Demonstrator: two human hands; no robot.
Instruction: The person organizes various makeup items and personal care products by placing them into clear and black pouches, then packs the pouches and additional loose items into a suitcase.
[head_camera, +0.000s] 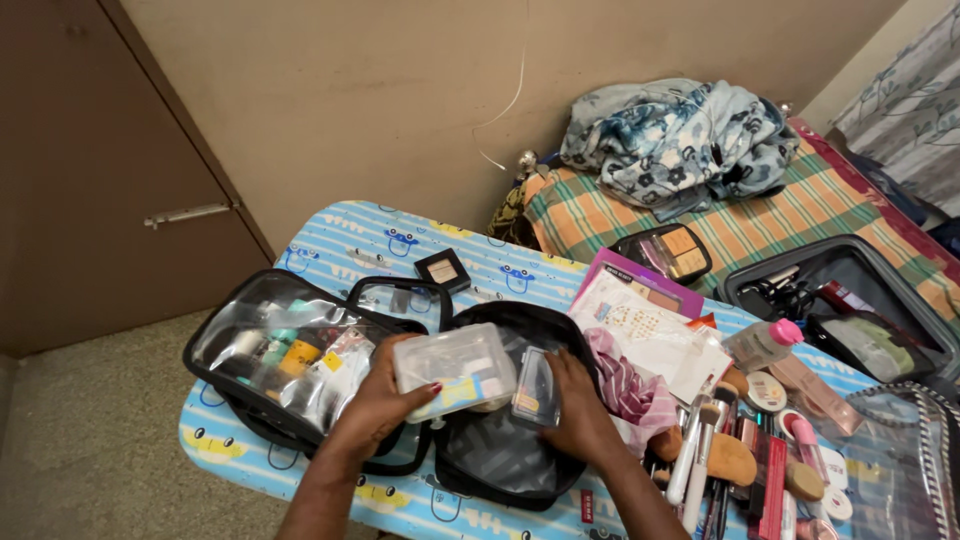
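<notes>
Clear plastic box (455, 368), left hand (378, 408), right hand (578, 412) holding small case (535, 388)

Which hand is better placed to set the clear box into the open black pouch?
Left, probably. The left hand already grips the clear box right above the black pouch; the right hand holds a small clear case.

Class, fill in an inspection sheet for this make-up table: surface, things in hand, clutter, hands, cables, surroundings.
Surface: blue striped cloth with cartoon print.
Things in hand: clear plastic box; small clear case; open black pouch beneath.
Clutter: clear zip bag packed full; brushes; pink-capped bottle; compact.
Hands: left hand and right hand each hold an item.
Cables: thin wire on wall.
Surroundings: bed with crumpled blanket; brown door.
</notes>
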